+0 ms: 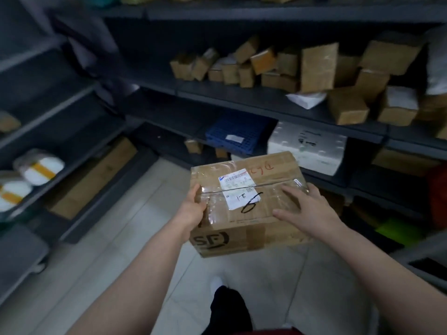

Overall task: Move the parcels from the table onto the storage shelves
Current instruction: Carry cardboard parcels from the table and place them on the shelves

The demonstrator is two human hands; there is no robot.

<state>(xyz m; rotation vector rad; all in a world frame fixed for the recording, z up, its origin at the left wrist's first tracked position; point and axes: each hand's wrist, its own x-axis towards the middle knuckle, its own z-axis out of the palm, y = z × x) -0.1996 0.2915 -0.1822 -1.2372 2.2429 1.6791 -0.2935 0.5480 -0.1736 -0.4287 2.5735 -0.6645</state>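
Where tape (211, 206) crosses it, the brown parcel (262, 210) bears a white label (238, 189).

parcel depot | dark metal shelves (266, 100) | labelled cardboard boxes (318, 67)

Pale tiled floor (135, 238) below, with a dark trouser leg (229, 308) and white shoe (216, 284) at bottom centre. Blue slatted crate (242, 128) with a white slip (235, 138) on it, just left of a white foam box (307, 146). Far right: blurred red bulk (437, 194) above a bright green object (396, 232). Lower left: grey wheeled cart (19, 257)
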